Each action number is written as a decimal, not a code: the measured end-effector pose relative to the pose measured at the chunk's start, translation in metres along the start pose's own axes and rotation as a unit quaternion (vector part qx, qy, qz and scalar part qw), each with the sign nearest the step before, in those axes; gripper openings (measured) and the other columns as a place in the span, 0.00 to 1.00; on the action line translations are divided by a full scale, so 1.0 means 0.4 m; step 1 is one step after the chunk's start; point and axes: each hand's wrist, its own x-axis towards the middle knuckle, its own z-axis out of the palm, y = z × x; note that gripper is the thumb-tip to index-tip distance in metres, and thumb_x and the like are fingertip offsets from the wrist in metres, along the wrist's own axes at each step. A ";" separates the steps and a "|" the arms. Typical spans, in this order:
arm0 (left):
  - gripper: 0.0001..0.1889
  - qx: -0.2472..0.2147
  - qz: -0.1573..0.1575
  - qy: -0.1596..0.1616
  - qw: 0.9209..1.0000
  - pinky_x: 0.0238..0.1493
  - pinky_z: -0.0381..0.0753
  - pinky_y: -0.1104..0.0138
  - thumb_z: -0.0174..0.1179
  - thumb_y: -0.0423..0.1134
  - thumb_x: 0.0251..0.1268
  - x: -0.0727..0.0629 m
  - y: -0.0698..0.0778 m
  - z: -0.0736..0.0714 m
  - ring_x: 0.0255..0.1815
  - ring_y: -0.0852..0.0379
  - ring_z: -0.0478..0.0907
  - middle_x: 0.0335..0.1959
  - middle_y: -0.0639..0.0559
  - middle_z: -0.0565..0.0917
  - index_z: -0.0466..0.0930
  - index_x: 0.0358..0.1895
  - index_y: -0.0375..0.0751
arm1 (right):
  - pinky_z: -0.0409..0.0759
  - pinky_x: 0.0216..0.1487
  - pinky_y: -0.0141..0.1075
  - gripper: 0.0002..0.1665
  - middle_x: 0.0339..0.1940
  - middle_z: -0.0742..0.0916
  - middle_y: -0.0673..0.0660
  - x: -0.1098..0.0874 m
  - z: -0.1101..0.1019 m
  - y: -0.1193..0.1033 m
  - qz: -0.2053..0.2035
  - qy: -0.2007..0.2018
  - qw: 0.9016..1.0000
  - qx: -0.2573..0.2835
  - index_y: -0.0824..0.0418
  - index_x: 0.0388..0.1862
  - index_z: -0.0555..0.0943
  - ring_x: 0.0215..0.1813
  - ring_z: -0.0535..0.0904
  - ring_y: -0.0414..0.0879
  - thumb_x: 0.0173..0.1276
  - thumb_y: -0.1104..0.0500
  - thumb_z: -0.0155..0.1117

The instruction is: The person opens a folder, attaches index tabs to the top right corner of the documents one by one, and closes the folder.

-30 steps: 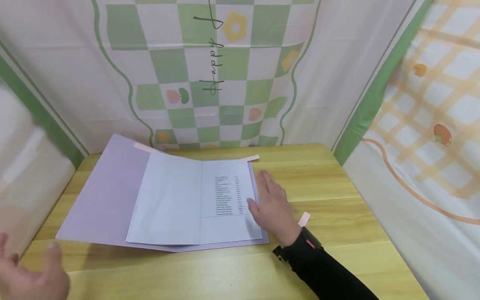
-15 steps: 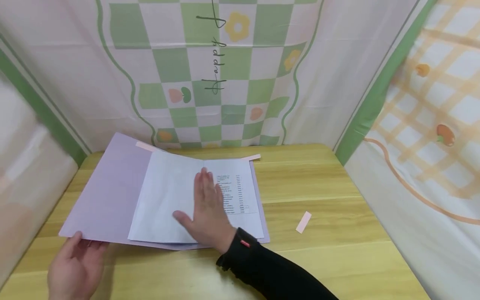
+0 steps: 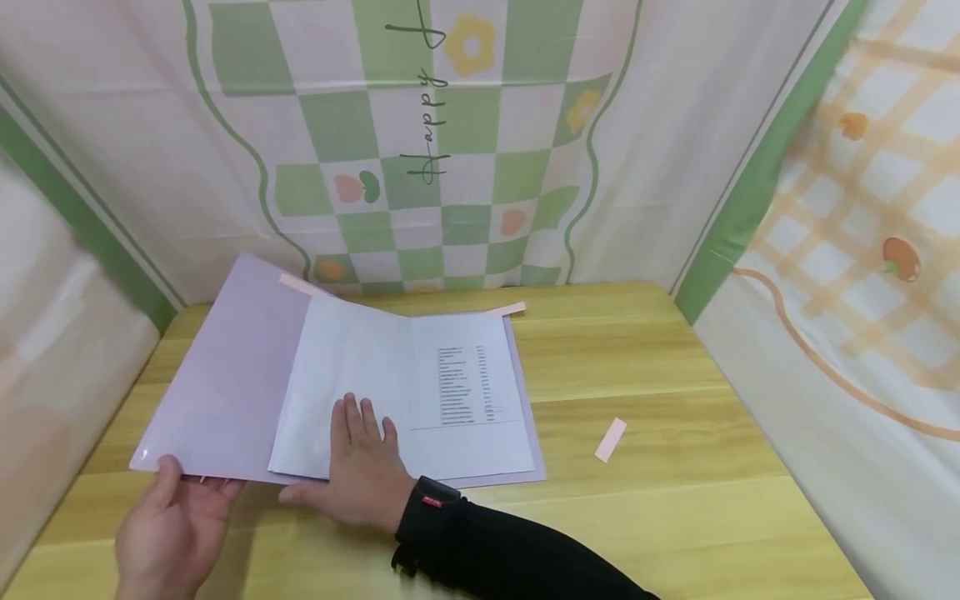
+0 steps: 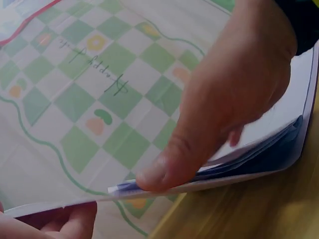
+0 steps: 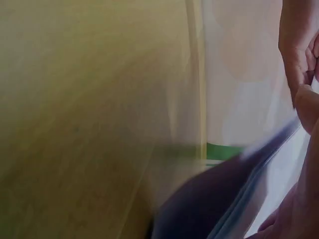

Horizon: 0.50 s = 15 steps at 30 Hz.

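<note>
A light purple folder (image 3: 217, 367) lies spread on the table, its left cover raised off the wood. Inside it, white paper pages (image 3: 472, 454) stand opened, the right one printed with a small table of text. At the near corner of that raised cover, my left hand (image 3: 176, 525) pinches the edge, thumb on top and fingers beneath. My right hand (image 3: 363, 479) rests on the left page near its lower edge, fingers straight and thumb out to the left. In the left wrist view the right thumb lies over the page edge, and the underside of the cover is partly hidden.
On the wooden table (image 3: 660, 508), a loose pale pink strip (image 3: 611, 440) lies right of the folder. Two more pink strips, the left one (image 3: 298, 284) and the right one (image 3: 507, 309), stick out at the pages' top. Patterned cloth (image 3: 472, 117) hangs behind.
My right hand has swept left from the folder's right edge, across the pages, to the left page. My left hand came in from the left and took hold of the cover's near corner.
</note>
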 end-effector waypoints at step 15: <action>0.32 0.039 -0.036 -0.048 0.997 0.71 0.54 0.50 0.19 0.49 0.79 0.020 -0.035 0.028 0.75 0.38 0.54 0.75 0.30 0.56 0.41 0.79 0.37 | 0.66 0.67 0.46 0.65 0.78 0.63 0.55 0.022 -0.045 0.024 -0.053 -0.017 0.989 0.138 0.62 0.81 0.46 0.75 0.59 0.45 0.62 0.21 0.52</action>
